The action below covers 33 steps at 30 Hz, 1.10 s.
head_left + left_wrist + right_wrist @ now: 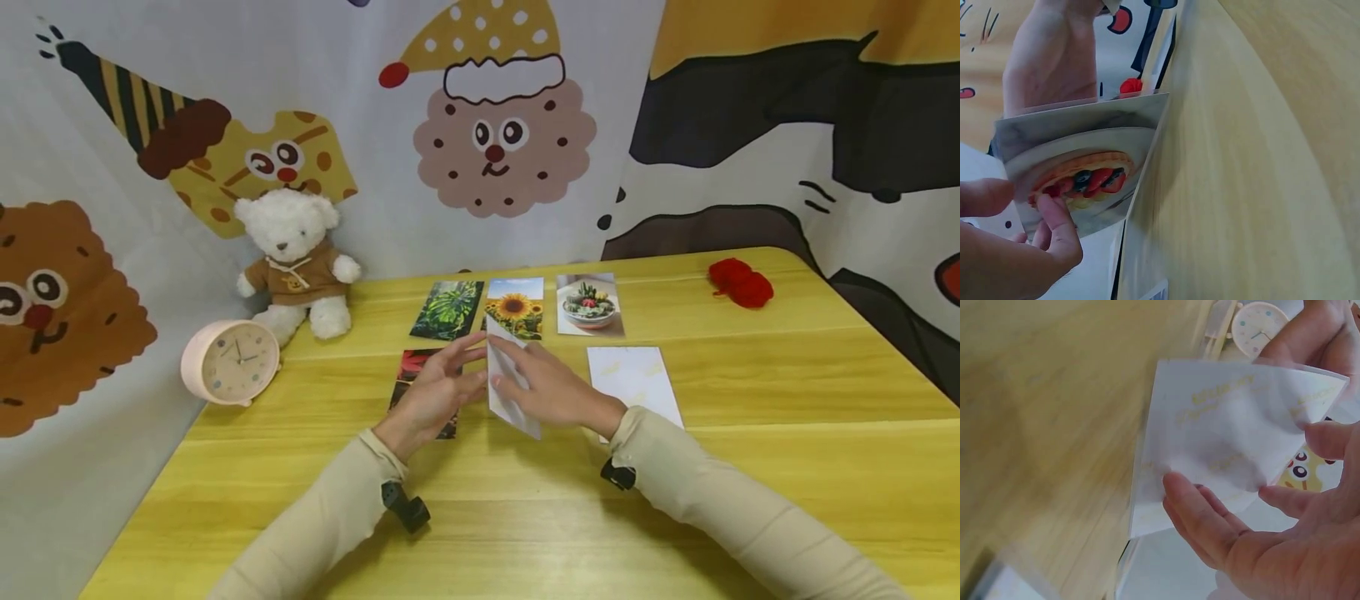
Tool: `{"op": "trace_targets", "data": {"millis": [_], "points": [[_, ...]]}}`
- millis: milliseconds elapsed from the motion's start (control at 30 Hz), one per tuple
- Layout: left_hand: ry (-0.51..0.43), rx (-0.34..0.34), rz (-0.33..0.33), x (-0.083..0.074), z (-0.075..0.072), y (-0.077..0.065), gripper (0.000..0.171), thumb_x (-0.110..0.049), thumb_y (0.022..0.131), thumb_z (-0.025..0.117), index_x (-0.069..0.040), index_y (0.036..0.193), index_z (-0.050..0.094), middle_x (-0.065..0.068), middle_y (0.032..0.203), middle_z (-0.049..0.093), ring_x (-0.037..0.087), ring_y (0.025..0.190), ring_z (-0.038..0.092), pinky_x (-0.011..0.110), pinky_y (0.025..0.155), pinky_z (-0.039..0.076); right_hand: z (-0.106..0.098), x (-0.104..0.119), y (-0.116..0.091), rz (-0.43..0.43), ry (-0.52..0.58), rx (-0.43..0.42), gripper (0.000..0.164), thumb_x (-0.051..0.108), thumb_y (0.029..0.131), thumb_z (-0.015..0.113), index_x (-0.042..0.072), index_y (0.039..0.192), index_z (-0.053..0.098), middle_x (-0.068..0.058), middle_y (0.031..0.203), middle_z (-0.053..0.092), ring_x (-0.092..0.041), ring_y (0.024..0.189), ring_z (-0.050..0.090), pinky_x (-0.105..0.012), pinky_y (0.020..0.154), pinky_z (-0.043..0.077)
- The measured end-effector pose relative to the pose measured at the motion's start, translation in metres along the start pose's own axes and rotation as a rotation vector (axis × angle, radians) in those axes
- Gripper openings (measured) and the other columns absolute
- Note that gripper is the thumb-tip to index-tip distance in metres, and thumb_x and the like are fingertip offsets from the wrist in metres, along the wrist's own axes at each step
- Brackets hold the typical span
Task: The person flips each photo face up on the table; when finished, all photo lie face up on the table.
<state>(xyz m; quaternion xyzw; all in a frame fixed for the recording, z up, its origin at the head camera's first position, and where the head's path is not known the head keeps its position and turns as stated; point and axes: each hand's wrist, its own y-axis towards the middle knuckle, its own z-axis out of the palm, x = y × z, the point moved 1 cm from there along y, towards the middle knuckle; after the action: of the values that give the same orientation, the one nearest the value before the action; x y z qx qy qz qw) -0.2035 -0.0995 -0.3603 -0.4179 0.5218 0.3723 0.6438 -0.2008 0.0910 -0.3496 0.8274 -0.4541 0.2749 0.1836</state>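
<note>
A photo card stands tilted on its edge between both hands, its fruit tart picture facing left. Its white back with pale gold print faces right. My right hand holds the card, thumb and fingers spread over the back and top edge. My left hand touches the picture side with its fingertips, thumb near the card's edge. Beneath the left hand lies a card with red leaves, partly covered. To the right of the right hand, a card lies white side up.
Behind the hands lie a green leaf card, a sunflower card and a cactus card. A pink clock and a white teddy bear sit at the left. A red object rests at the right back.
</note>
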Motion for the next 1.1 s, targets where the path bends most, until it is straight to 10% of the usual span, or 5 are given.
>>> {"op": "trace_targets", "data": {"millis": [433, 1100], "points": [[0.038, 0.013, 0.023, -0.004, 0.010, 0.003, 0.057, -0.015, 0.103, 0.057, -0.028, 0.154, 0.037, 0.009, 0.155, 0.041, 0.030, 0.137, 0.051, 0.052, 0.115, 0.042, -0.013, 0.004, -0.003, -0.098, 0.237, -0.066, 0.057, 0.024, 0.106, 0.049, 0.012, 0.159, 0.030, -0.013, 0.152, 0.049, -0.031, 0.126, 0.060, -0.049, 0.102, 0.054], [0.398, -0.049, 0.036, -0.006, 0.009, 0.002, 0.043, -0.005, 0.098, 0.059, -0.016, 0.140, 0.058, 0.007, 0.146, 0.053, 0.029, 0.130, 0.056, 0.040, 0.098, 0.055, -0.018, -0.001, -0.001, 0.039, 0.238, -0.125, 0.073, 0.001, 0.086, 0.056, -0.001, 0.155, 0.032, -0.024, 0.152, 0.047, -0.044, 0.124, 0.062, -0.034, 0.079, 0.062]]}}
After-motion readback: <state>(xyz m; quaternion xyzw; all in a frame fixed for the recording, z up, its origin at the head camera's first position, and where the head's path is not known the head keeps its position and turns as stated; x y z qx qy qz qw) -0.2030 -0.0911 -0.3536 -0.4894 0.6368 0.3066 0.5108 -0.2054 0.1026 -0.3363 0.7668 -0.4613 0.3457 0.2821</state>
